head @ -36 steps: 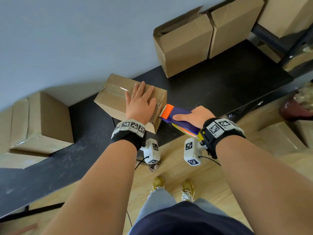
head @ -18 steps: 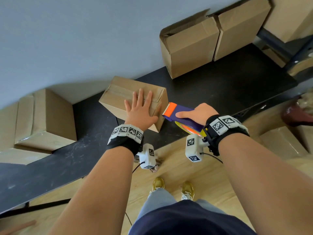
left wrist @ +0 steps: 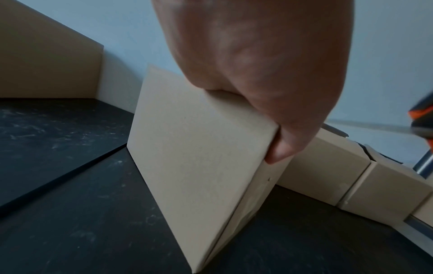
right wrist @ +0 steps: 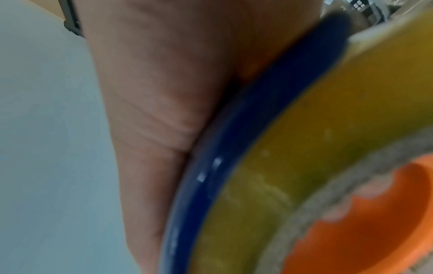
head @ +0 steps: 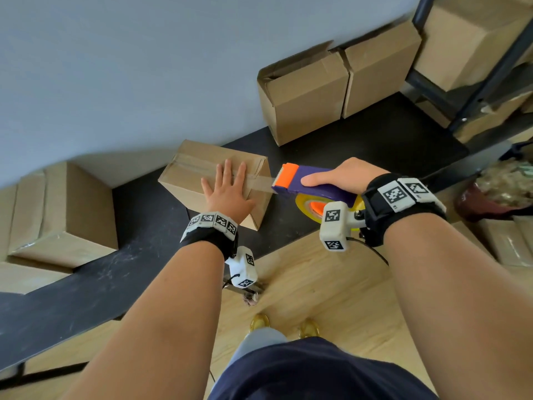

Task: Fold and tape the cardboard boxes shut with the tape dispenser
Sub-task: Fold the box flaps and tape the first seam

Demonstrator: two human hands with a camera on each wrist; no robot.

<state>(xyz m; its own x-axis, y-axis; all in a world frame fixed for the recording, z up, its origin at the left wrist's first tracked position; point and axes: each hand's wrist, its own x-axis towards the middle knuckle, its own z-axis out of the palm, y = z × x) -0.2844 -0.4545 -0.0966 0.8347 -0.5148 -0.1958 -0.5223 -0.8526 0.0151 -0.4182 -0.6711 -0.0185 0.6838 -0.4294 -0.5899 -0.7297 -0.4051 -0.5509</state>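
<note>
Dark worktop against the wall; the cardboard box in hand sits near its front edge. Left hand lies flat on the lid, fingers straight, thumb over the right edge. Right hand is clamped round the tape dispenser, just right of the box. A tape strip spans box to dispenser, in line with the lid's long seam. Cutting looks next. No legible writing; only square markers on the wrist bands.

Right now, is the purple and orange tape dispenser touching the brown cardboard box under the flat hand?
Apart. The head view shows the tape dispenser held off the cardboard box, with only a stretched tape strip bridging the gap.
</note>
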